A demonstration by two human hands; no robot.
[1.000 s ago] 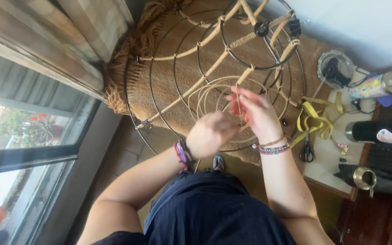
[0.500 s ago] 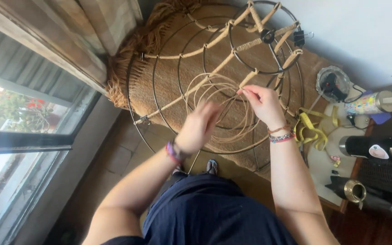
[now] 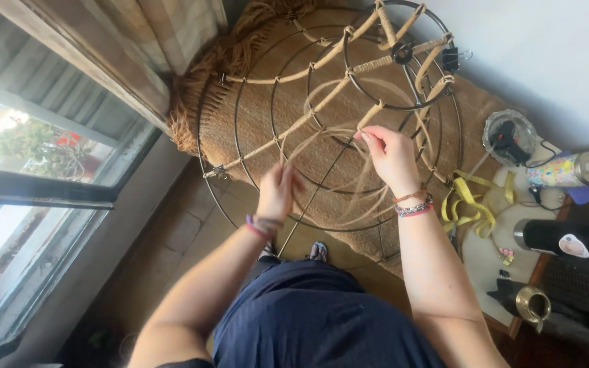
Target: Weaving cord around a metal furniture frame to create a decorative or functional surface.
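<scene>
Raffia strands (image 3: 339,146) looped across the round wire frame (image 3: 240,102), which stood over a fringed woven mat (image 3: 240,129). Her right hand (image 3: 391,155) pinched the strands at a wrapped spoke (image 3: 369,112), while the left hand (image 3: 277,193) was closed around their lower lengths.

**One view, from my head**

The camera on my head looks steeply down past my arms and lap, close over the wire frame (image 3: 328,123) at arm's length, window at left, low table's (image 3: 485,259) edge right.
</scene>
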